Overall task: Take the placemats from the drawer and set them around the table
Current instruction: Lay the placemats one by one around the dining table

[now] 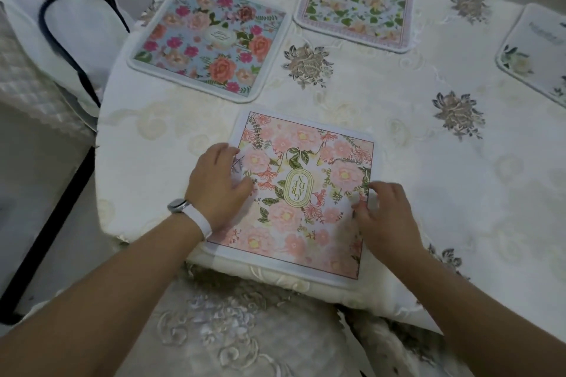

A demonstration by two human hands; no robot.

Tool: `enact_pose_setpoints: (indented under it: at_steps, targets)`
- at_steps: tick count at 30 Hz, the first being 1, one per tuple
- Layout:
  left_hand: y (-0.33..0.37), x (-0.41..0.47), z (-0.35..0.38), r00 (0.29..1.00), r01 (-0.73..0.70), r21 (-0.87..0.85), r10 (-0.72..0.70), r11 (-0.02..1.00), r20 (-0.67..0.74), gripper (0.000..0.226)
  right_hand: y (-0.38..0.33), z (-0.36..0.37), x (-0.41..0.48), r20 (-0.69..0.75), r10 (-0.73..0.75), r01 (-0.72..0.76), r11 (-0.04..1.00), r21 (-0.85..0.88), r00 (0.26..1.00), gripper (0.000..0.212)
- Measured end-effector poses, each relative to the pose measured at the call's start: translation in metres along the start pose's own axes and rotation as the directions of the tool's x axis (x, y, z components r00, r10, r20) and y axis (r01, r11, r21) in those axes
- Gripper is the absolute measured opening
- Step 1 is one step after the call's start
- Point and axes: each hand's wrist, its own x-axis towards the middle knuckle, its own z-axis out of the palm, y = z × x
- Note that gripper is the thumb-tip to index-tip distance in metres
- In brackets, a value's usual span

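**Both hands flat on the pink placemat at the near edge**

A pink floral placemat (306,193) lies at 6 o'clock on the tabletop (413,138), its near edge reaching the rim of the cream embroidered tablecloth (367,95). At its centre is an oval gold emblem with lettering.

The left hand (219,184) rests palm down on the mat's left border, fingers loosely spread and curled slightly, thumb pointing inward across the print. A white watch (190,213) sits on that wrist. The right hand (384,217) lies on the mat's right border, fingers bent with their tips pressing at the edge; motion blur there makes it unclear whether they pinch the border or only press on it.

Three other mats are laid out. A blue placemat (208,40) with red and pink flowers sits at 11 o'clock, well apart from the pink one. A pale placemat (355,0) with peach blooms and green leaves sits at 12 o'clock, just beside the blue one. A white placemat (536,52) is cut off by the frame at 2 o'clock.

A white bag (67,27) with dark handles rests on a chair at 10 o'clock, off the tabletop.
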Motion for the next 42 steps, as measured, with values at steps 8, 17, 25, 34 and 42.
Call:
enact_pose_setpoints:
  at_steps: [8,17,25,34,42]
  targets:
    - [0.031,0.074,0.041,0.909,-0.390,0.287,0.317,0.875,0.269,0.059,-0.062,0.048,0.067,0.217,-0.348,0.393,0.895,-0.214,0.912,0.053]
    - [0.046,0.113,0.054,0.886,-0.440,0.311,0.349,0.843,0.306,0.063,-0.054,0.066,0.125,0.165,-0.382,0.416,0.838,-0.353,0.909,0.061]
    - [0.044,0.115,0.055,0.895,-0.434,0.406,0.334,0.804,0.296,0.062,-0.036,0.058,0.130,0.099,-0.292,0.308,0.881,-0.360,0.951,0.063]
    - [0.012,0.062,0.041,0.990,-0.116,0.414,0.073,0.903,0.119,0.073,0.018,0.033,0.094,-0.024,-0.055,0.046,0.957,-0.285,0.998,0.069]
    - [0.024,-0.020,0.048,0.986,-0.138,0.404,0.085,0.904,0.146,0.067,0.001,0.068,0.011,0.023,-0.128,0.129,0.936,-0.328,0.991,0.065]
